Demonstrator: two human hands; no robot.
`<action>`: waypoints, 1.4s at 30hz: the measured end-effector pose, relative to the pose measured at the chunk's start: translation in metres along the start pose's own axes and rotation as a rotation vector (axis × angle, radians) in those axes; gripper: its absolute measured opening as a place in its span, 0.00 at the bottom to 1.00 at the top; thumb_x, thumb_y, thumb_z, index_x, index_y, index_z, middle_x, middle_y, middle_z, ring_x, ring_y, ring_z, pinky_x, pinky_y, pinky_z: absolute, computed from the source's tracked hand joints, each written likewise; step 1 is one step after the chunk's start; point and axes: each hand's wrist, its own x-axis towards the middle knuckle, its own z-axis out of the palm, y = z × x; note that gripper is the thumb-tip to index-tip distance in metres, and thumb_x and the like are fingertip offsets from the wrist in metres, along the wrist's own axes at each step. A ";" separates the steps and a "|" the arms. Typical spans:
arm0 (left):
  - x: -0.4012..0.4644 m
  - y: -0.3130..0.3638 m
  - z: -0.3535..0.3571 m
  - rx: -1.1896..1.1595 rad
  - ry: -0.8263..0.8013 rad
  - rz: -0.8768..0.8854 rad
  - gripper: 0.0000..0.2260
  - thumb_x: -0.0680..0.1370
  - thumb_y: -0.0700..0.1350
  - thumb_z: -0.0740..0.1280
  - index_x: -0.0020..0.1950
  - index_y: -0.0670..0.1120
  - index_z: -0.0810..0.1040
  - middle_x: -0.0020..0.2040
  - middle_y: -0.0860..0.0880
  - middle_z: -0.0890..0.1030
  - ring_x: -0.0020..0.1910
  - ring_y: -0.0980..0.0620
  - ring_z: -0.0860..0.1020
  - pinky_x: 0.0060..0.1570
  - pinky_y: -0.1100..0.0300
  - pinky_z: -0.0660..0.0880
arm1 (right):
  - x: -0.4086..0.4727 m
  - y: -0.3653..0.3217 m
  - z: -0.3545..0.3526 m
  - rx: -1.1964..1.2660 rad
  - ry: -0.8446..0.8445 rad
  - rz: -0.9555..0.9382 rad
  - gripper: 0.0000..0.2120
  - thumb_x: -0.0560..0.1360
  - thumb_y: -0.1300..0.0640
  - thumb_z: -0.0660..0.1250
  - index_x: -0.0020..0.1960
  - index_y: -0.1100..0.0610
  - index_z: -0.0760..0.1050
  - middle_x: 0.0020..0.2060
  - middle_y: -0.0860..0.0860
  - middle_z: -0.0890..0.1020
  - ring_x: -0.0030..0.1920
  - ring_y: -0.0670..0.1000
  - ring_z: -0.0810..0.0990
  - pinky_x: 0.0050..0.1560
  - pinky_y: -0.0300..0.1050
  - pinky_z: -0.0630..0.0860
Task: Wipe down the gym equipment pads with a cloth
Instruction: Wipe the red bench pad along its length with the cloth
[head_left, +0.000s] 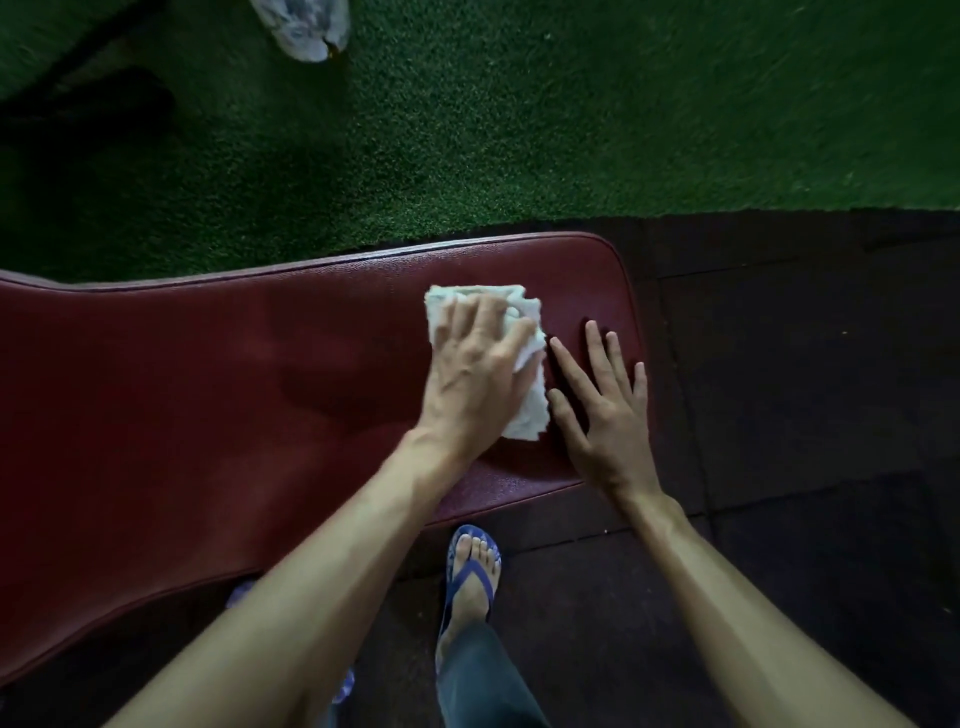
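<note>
Near the right end of a dark red padded bench (234, 374), a white cloth (524, 364) lies folded on the upholstery, pinned there by the left hand (475, 374). That hand lies palm down on top of the cloth with its fingers spread over the fabric, pressing it flat rather than bunching it up; the cloth's edges show beyond the fingertips at the far side and below the palm on the right. Just beside the cloth, the right hand (605, 415) rests flat on the bare pad, fingers apart and straight, gripping nothing, its index finger almost touching the cloth's right edge. Both forearms reach in from the bottom of the view. Below the bench's near edge, a foot in a blue flip-flop (470, 577) stands on dark rubber floor tiles (805, 389). Beyond the far edge of the pad, green artificial turf (519, 119) covers the floor, and a pale, crumpled item (304, 26) lies at the top, too blurred to identify.
</note>
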 end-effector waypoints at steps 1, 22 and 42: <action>-0.006 0.007 0.001 -0.035 -0.007 0.010 0.13 0.79 0.54 0.64 0.58 0.49 0.80 0.61 0.45 0.77 0.62 0.41 0.74 0.68 0.44 0.66 | 0.001 0.000 -0.001 0.057 0.009 0.019 0.26 0.81 0.46 0.51 0.78 0.40 0.59 0.82 0.44 0.51 0.82 0.46 0.44 0.79 0.54 0.38; -0.069 -0.080 -0.016 0.221 0.031 -0.216 0.25 0.83 0.56 0.54 0.79 0.52 0.61 0.81 0.45 0.57 0.80 0.46 0.56 0.78 0.45 0.55 | -0.013 -0.071 0.024 -0.170 0.301 -0.037 0.25 0.76 0.45 0.68 0.71 0.50 0.74 0.72 0.60 0.72 0.72 0.64 0.69 0.72 0.60 0.67; -0.069 -0.080 -0.014 0.234 0.050 -0.215 0.25 0.82 0.56 0.55 0.79 0.52 0.60 0.81 0.45 0.57 0.80 0.46 0.56 0.78 0.44 0.55 | -0.002 -0.046 0.005 -0.251 0.258 0.017 0.24 0.77 0.41 0.63 0.71 0.45 0.73 0.73 0.54 0.71 0.77 0.61 0.64 0.78 0.66 0.48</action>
